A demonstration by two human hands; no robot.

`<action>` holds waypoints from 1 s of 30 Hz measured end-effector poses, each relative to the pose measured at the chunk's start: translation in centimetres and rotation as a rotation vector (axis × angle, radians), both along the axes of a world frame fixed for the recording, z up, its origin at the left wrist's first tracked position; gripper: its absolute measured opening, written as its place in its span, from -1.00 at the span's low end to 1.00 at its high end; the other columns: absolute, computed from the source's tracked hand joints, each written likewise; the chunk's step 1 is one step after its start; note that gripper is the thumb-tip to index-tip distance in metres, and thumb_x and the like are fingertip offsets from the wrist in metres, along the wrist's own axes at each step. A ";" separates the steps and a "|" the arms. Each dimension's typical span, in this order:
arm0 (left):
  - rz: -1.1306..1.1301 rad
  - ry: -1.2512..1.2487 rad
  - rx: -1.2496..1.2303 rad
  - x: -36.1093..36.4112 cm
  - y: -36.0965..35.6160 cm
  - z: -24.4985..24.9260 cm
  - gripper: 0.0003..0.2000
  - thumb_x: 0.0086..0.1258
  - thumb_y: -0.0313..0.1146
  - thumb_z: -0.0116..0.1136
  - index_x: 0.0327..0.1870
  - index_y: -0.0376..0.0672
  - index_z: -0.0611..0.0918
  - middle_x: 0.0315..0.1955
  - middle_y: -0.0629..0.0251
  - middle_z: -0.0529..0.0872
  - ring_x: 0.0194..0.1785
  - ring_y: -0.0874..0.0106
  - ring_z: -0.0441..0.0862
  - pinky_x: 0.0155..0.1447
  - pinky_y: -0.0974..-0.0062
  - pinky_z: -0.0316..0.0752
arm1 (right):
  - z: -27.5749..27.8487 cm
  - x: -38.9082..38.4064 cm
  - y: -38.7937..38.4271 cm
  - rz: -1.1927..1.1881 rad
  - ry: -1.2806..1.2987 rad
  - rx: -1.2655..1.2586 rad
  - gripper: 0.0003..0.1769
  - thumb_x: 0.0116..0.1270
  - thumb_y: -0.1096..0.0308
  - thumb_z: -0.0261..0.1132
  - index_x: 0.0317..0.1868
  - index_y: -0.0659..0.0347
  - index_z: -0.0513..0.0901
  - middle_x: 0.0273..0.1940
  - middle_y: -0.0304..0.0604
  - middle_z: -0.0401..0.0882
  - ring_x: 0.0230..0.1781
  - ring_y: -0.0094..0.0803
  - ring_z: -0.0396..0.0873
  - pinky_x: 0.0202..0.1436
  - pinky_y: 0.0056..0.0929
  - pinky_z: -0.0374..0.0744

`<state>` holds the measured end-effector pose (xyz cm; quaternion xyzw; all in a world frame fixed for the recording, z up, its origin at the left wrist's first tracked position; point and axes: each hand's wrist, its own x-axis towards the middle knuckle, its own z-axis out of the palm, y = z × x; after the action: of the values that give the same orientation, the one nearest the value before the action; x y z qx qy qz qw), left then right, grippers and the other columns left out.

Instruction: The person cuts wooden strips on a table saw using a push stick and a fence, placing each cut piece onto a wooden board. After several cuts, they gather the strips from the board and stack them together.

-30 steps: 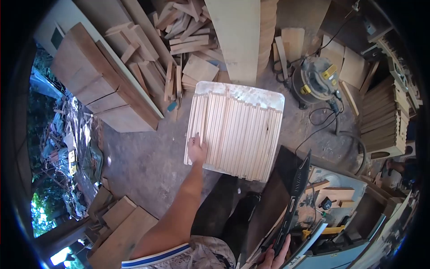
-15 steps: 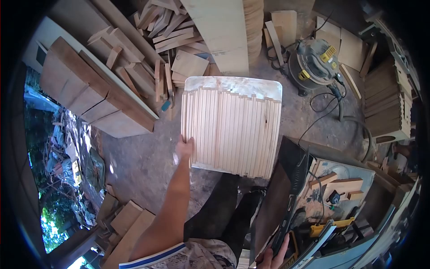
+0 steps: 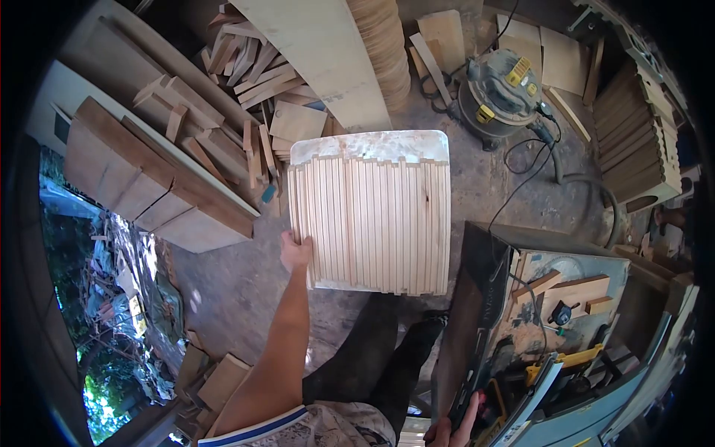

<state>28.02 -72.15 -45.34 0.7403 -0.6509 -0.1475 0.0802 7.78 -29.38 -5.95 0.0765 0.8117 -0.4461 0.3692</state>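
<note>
Many narrow pale wooden strips lie side by side on a light, round-cornered board, their far ends uneven. My left hand is closed at the left edge, its thumb over the outermost strips and a finger outside the edge; the other fingers are hidden. At the bottom, my right hand rests beside a dark machine, its visible fingers apart. One finger points up next to a small red part. Nothing shows in this hand, though its lower part is cut off.
Thick boards lean at the left, with wood offcuts behind. A shop vacuum with its hose stands at the back right. Right of the machine, a worktop bears wood blocks. Stacked panels stand far right.
The camera view has shifted, and the strips with their board appear a little further left. My left hand's finger and thumb are wider apart. The red part now shows beside my right hand.
</note>
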 end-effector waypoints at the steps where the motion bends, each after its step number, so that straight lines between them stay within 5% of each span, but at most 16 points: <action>1: 0.000 -0.002 0.001 0.1 -0.1 -0.2 -0.53 0.19 -0.07 0.49 0.06 -0.07 0.66 0.24 0.17 0.74 0.09 -0.02 0.76 0.19 0.03 0.64 | -1.0 0.5 1.1 0.063 0.072 0.013 -0.16 0.48 0.67 0.05 0.74 0.06 0.18 -0.26 -0.25 0.55 -0.54 -0.60 0.31 -0.47 -0.53 0.35; 3: -0.002 -0.062 0.222 0.3 -0.6 -0.7 -0.62 0.16 -0.11 0.50 -0.16 -0.11 0.63 0.28 0.22 0.68 0.07 0.00 0.74 0.16 0.00 0.62 | -1.8 1.0 2.1 0.130 0.143 0.021 -0.16 0.48 0.67 0.06 0.74 0.06 0.18 -0.29 -0.26 0.55 -0.54 -0.60 0.31 -0.48 -0.52 0.35; 6: 0.040 -0.069 0.120 0.3 -0.5 -1.8 -0.66 0.19 -0.11 0.48 -0.23 -0.14 0.64 0.25 0.18 0.69 0.07 0.00 0.73 0.18 -0.01 0.61 | -2.0 0.9 2.1 0.215 0.178 0.048 -0.16 0.48 0.67 0.06 0.74 0.07 0.18 -0.37 -0.28 0.52 -0.56 -0.60 0.32 -0.49 -0.52 0.36; 13: 0.011 0.014 0.013 0.7 -0.5 -2.1 -0.66 0.21 -0.11 0.47 -0.20 -0.16 0.65 0.13 0.05 0.75 0.01 -0.02 0.75 0.15 -0.01 0.61 | -1.8 1.3 1.6 0.209 0.131 0.057 -0.16 0.47 0.67 0.04 0.74 0.07 0.17 -0.40 -0.31 0.50 -0.56 -0.60 0.33 -0.49 -0.52 0.37; 16: 0.175 -0.017 0.127 -0.1 -0.9 -1.3 -0.67 0.21 -0.13 0.46 -0.18 -0.16 0.66 0.02 0.04 0.79 0.00 -0.02 0.76 0.13 0.01 0.63 | -0.4 0.7 -0.6 0.155 0.070 0.035 -0.16 0.48 0.67 0.03 0.75 0.08 0.15 -0.39 -0.30 0.50 -0.55 -0.60 0.33 -0.48 -0.52 0.38; 24: 0.062 0.078 0.197 1.7 -2.0 -2.0 -0.35 0.17 -0.15 0.42 0.37 -0.04 0.61 -0.03 0.06 0.86 0.07 0.00 0.81 0.20 0.07 0.65 | -1.0 1.0 0.2 0.097 0.040 -0.036 -0.16 0.48 0.66 0.03 0.76 0.12 0.11 -0.40 -0.32 0.47 -0.54 -0.60 0.32 -0.47 -0.54 0.37; 30: -0.006 0.086 0.177 3.1 -2.5 -3.4 -0.33 0.16 -0.13 0.43 0.38 -0.01 0.60 -0.02 0.05 0.86 0.10 0.04 0.81 0.20 0.09 0.65 | -0.6 0.7 -0.3 0.018 -0.021 0.002 -0.16 0.47 0.64 0.05 0.75 0.14 0.15 -0.43 -0.37 0.43 -0.54 -0.61 0.32 -0.46 -0.54 0.35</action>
<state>31.16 -74.60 -48.76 0.7356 -0.6334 -0.2365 0.0419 8.52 -29.64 -6.57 0.0742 0.8088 -0.4412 0.3817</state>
